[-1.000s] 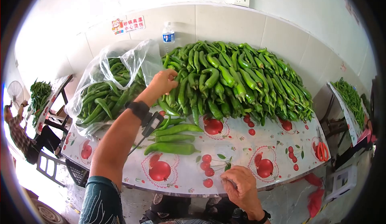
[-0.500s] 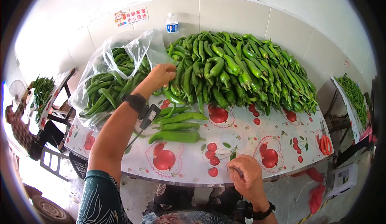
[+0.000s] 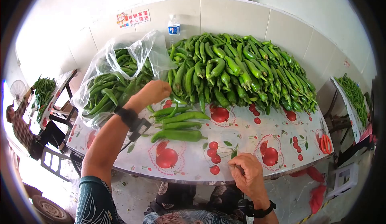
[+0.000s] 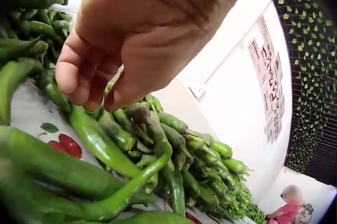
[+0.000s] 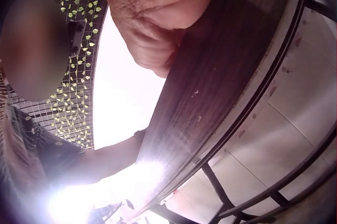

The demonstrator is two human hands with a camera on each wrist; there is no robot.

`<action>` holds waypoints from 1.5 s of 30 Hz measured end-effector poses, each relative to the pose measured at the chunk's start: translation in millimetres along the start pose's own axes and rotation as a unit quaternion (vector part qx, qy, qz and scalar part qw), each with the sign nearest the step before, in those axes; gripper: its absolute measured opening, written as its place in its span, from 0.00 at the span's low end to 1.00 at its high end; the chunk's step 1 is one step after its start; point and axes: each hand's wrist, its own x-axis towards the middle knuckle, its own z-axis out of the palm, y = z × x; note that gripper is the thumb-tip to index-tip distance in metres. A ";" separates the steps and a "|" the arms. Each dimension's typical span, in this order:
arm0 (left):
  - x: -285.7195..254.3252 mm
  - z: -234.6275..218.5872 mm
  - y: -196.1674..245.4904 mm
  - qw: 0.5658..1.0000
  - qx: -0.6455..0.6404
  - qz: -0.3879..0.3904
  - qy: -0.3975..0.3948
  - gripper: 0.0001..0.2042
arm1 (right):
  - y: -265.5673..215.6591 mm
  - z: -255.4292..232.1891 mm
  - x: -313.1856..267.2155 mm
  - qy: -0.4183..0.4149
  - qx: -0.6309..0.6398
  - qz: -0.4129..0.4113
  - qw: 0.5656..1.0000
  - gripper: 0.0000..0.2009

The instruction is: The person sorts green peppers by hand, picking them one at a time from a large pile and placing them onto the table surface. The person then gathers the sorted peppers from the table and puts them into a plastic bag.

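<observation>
My left hand (image 3: 150,93) is between the plastic bag of green peppers (image 3: 100,97) and the big pepper heap (image 3: 241,75). In the left wrist view the left hand (image 4: 131,40) has its fingers bent loosely downward, with the tips just over a bright green pepper (image 4: 97,137); no pepper shows between finger and thumb. Several long peppers (image 3: 179,135) lie side by side below this hand. My right hand (image 3: 248,175) rests at the table's front edge, fingers loosely curled, nothing seen in it; the right wrist view shows this hand (image 5: 158,18) by the brown table edge (image 5: 195,92).
A water bottle (image 3: 173,27) stands behind the heap by the wall. Red peppers (image 3: 325,143) lie at the right end of the patterned table (image 3: 237,141). Other tables with green peppers stand left and right; a person (image 3: 20,123) sits at far left.
My left hand has come down from the heap's upper left side toward the table and the peppers lying in a row. The right hand has stayed at the table edge.
</observation>
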 end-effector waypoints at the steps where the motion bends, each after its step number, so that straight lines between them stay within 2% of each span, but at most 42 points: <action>1: -0.8 5.4 -7.3 0.997 0.058 0.053 0.012 0.10 | -0.4 -0.1 0.0 0.002 0.000 0.001 1.000 0.08; 4: -7.2 8.9 -19.7 0.996 0.079 0.021 0.029 0.10 | -1.3 -0.8 0.3 0.000 -0.003 -0.001 1.000 0.08; 7: -15.6 -2.8 -17.8 0.999 0.044 -0.019 0.023 0.09 | 0.2 0.2 -0.7 0.000 0.001 0.003 1.000 0.08; 10: -16.3 -8.3 -29.5 0.998 0.009 -0.033 0.051 0.10 | -0.2 0.6 0.6 0.004 0.000 -0.004 1.000 0.08; 16: -16.6 -5.3 -27.7 0.990 0.074 -0.084 0.088 0.10 | 0.1 1.2 0.3 0.010 -0.006 -0.008 1.000 0.09; 19: -14.1 -11.7 -12.8 0.975 0.059 -0.167 0.136 0.09 | 0.3 0.8 0.7 0.007 -0.009 -0.012 1.000 0.08; 22: -11.7 -6.7 -23.5 0.964 0.108 -0.165 0.178 0.10 | -0.5 0.0 1.9 0.004 -0.011 -0.012 1.000 0.08; 28: -4.1 -14.3 -27.3 0.962 0.194 -0.184 0.055 0.12 | 0.9 0.3 -0.1 0.009 -0.006 0.000 1.000 0.08; 32: -28.3 -48.7 0.1 0.964 0.170 -0.199 0.041 0.15 | -0.9 -0.2 0.6 0.005 -0.001 0.003 1.000 0.08; 33: -40.8 -55.8 7.2 0.969 0.163 -0.174 0.064 0.17 | -0.9 -0.6 0.7 0.006 -0.001 0.000 1.000 0.08; 36: -82.6 -71.8 -6.8 0.986 0.042 -0.123 0.103 0.14 | 0.5 0.2 -0.7 0.013 -0.010 -0.014 1.000 0.09; 37: -99.6 -78.1 -6.1 0.982 -0.044 -0.156 0.100 0.13 | 0.7 0.8 -1.5 0.017 -0.014 -0.019 1.000 0.09; 38: -115.8 -84.4 -4.0 0.969 -0.129 -0.188 0.096 0.12 | 0.7 1.0 -2.0 0.017 -0.014 -0.018 1.000 0.09; 41: -149.0 -99.4 -1.3 0.938 -0.245 -0.215 0.120 0.09 | 0.9 0.9 -1.9 0.014 -0.016 -0.017 1.000 0.09; 45: -156.1 -101.8 12.9 0.907 -0.342 -0.157 0.187 0.09 | 2.1 1.6 -3.3 0.006 -0.020 -0.016 1.000 0.09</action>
